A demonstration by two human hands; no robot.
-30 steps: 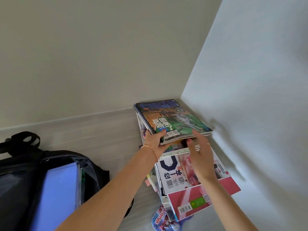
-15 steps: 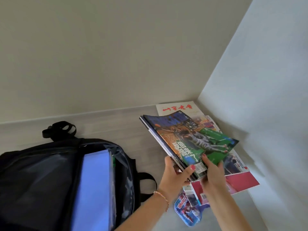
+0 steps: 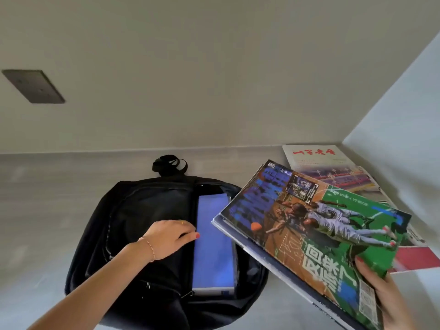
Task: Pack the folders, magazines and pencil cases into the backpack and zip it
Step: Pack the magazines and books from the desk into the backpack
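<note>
The left hand (image 3: pixel 170 236) has let go of the magazines (image 3: pixel 316 236) it gripped half a second ago and now rests on the black backpack (image 3: pixel 133 225), fingers loosely curled at the edge of the opening beside the blue folder (image 3: pixel 213 241) already inside, apparently to spread it. The right hand (image 3: pixel 385 298) alone holds the bundle, fingers clamped on its near corner, just right of the bag. More magazines (image 3: pixel 333 167) remain on the table (image 3: pixel 47 198).

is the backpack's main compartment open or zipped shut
Open. The black backpack gapes at the top, a blue folder shows inside, and the left hand rests at the opening's edge.
</note>
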